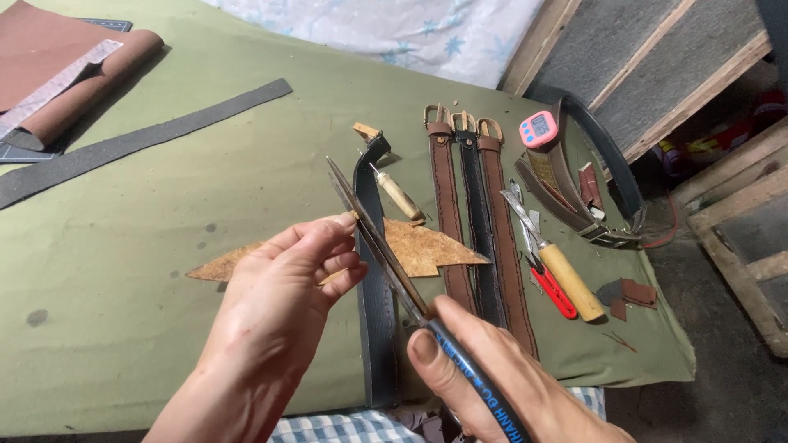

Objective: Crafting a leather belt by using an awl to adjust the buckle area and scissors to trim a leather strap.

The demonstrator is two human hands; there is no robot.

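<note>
**Head view: both hands on a thin strip over the green cloth**

Head view shows my left hand (283, 283) pinching the upper part of a thin dark strip (373, 238) between fingertips and thumb, held slantwise above the green cloth (164, 271). My right hand (501, 377) is closed around a dark tool handle (480, 381) with light lettering; the bottom edge cuts off its end, and I cannot tell where the tool's tip ends against the strip.

Under the strip lies a black belt (379, 328), partly hidden by both hands, crossing a ragged piece of cork-brown material (423, 246). Just right of it, three more belts (480, 221) lie side by side, buckles away from me. Further right are a wooden-handled knife (566, 279), a red-handled tool (554, 291) half under it, and a pink timer (538, 128). A long grey strip (139, 143) runs off the left edge.
</note>
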